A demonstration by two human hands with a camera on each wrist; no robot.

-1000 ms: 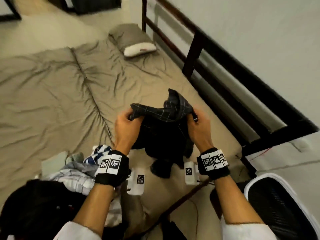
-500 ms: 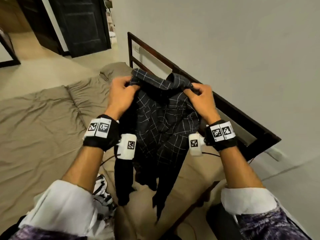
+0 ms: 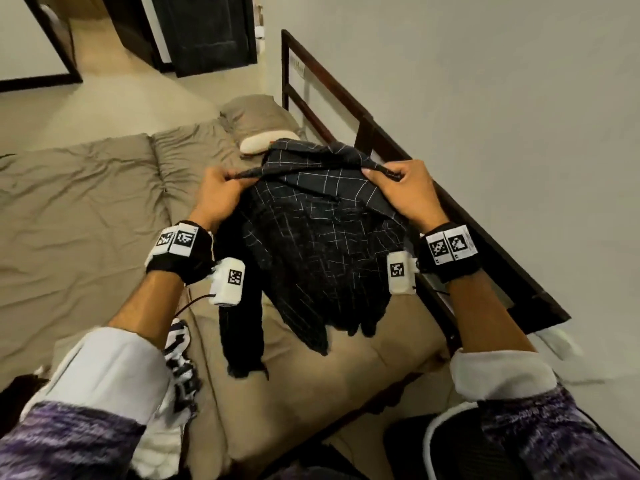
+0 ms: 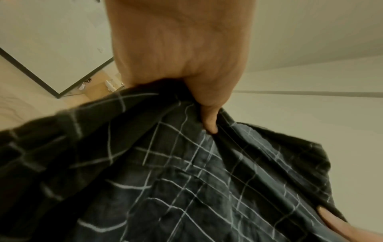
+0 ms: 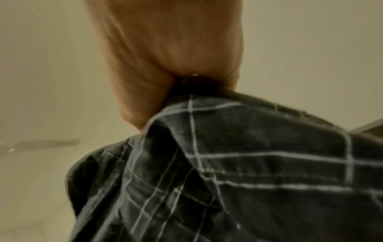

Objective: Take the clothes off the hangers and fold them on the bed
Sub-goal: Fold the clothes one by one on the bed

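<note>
Bedroom, plain off-white wall (image 3: 485,81) on the right; dark door (image 3: 207,32) at the far end; pale floor (image 3: 104,105) beyond the bed; bed (image 3: 69,220) has wrinkled tan sheets over two mattress sections, dark bed frame rail (image 3: 381,140) running along the wall side; tan pillow (image 3: 252,112) at the far end with a white cushion (image 3: 256,143) just in front of it. Dark checked shirt (image 3: 318,244) held up in the air above the near end of the bed, hem and one sleeve hanging down toward the sheet. Left hand (image 3: 218,195) pinches the shirt's top edge on one side; right hand (image 3: 401,192) grips the other side; hands well apart, fabric stretched between them. Striped garment (image 3: 180,362) lies on the bed at near left, partly hidden behind the left forearm.
</note>
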